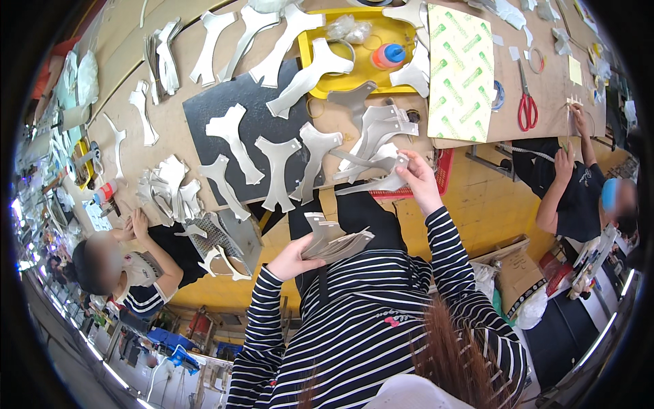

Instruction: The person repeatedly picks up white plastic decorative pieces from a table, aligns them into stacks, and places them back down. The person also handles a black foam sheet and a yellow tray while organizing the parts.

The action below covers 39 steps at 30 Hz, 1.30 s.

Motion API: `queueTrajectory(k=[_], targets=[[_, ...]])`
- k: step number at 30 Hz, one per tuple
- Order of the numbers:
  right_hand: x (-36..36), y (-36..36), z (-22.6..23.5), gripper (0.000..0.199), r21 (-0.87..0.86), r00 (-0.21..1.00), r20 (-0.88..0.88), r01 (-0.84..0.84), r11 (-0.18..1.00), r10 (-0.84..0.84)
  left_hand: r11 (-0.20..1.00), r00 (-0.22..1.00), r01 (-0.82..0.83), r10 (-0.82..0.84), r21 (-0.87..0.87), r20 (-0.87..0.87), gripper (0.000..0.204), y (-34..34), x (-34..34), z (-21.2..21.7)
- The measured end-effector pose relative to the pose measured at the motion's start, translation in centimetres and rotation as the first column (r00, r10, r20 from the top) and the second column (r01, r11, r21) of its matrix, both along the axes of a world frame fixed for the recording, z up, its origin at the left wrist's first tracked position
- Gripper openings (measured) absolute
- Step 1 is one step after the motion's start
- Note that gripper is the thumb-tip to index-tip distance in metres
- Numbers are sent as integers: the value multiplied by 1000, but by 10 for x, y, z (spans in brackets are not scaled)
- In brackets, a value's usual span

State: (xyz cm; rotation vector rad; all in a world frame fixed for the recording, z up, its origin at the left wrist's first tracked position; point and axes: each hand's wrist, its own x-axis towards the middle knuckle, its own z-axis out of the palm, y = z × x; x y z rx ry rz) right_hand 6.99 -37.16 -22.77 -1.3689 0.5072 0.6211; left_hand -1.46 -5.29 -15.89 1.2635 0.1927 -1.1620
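My left hand (291,259) is closed on a stack of grey cut pieces (346,245), which look like thin leather or synthetic sheet, held over my lap. At the table's front edge my right hand (420,180) pinches the end of a grey forked piece (385,178) between thumb and fingers. Just beyond that hand lies an overlapping pile of similar pieces (381,129). Single Y-shaped pieces (277,167) are laid out left of it, some on a black mat (197,112), others on the brown table (178,123).
A yellow tray (304,48) holds a blue-capped bottle (389,56). Right of it are a green-patterned sheet (460,75) and red-handled scissors (526,109). A red basket (444,174) sits below the table edge. Co-workers sit at left (146,262) and right (579,191).
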Motion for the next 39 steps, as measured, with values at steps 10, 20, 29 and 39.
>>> queueTrajectory(k=[10,20,29,39], targets=[[3,32,38,29,249,967,11,-249,936,255,988,978,6,27,-156,208,39,-42,31,-5],[-6,12,-54,41,-883,885,123,-108,456,449,986,987,-138,145,-96,70,47,-26,14,6],[2,5,-64,27,-762,910,35,-243,600,414,987,988,-157,157,-44,-7,47,-11,5,16],[50,-11,8,12,-783,667,485,44,620,565,976,974,-207,212,-67,81,48,-9,1,8]])
